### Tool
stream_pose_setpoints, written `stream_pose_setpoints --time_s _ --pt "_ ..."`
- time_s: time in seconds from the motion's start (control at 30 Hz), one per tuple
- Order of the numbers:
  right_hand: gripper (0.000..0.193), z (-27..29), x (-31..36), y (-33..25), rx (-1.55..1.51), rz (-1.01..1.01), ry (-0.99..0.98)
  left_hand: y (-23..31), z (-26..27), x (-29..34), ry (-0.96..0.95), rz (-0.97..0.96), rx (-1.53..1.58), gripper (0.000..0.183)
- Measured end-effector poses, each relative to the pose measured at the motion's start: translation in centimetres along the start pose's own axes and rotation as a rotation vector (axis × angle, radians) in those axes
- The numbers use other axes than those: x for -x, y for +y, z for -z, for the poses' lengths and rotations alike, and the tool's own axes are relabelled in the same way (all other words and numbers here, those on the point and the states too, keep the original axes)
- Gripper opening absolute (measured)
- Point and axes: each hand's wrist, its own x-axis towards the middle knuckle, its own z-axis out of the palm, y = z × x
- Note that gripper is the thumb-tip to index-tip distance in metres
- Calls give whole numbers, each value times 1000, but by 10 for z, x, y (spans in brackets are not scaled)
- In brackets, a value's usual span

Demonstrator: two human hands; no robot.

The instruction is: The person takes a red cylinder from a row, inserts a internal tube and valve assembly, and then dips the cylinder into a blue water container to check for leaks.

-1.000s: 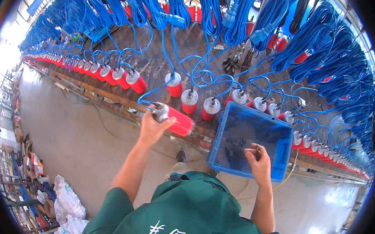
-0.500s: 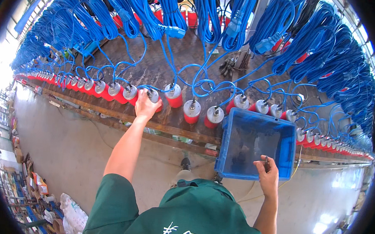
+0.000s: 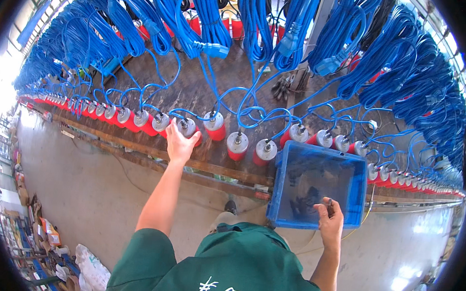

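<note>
My left hand [image 3: 179,144] grips a red cylinder with a grey metal top [image 3: 188,124], thumb on one side and fingers on the other. A blue cord runs from the fitting on its top. My right hand [image 3: 331,223] hovers over the blue crate [image 3: 318,224], fingertips pinched around a small dark piece [image 3: 330,203] too small to name. Dark shapes show inside the crate. Between my hands stand more such cylinders: one set farther back [image 3: 214,124] and two nearer ones [image 3: 237,146] [image 3: 265,151].
Long rows of red cylinders run left [image 3: 124,116] and right [image 3: 394,177] along the wooden bench [image 3: 210,168]. Coiled blue cords [image 3: 210,23] hang above, some with plugs. Loose cords loop across the bench. Dark gloves [image 3: 282,89] lie by a metal post. Clutter lines the floor's left side.
The view has shifted slightly. My left hand stays on the same cylinder, its thumb spread a little wider. My right hand has moved slightly left and down, still pinching the dark piece.
</note>
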Motion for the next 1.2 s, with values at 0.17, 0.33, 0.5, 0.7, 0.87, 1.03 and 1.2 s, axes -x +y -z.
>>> stream_pose_setpoints --time_s 0.17,0.33,0.5,0.7,0.87,1.03,1.2 --pt "37 4 -4 0 -8 -15 25 45 18 6 71 -319 -94 38" --pt "36 2 -5 -12 -40 -43 -10 63 3 -42 -250 -523 -571 24" --pt "36 16 2 -5 -85 -28 26 66 6 -62 -324 -530 -574 15" --pt "37 21 10 1 -120 -95 49 68 31 -102 -40 -123 32 46" --pt "38 23 12 6 -122 -121 44 85 30 -82 -188 -268 -192 48" --pt "38 27 14 3 -122 -123 40 69 5 -26 -346 -123 55 65" --pt "40 36 20 11 -128 -170 71 35 -51 20 -116 -118 135 83"
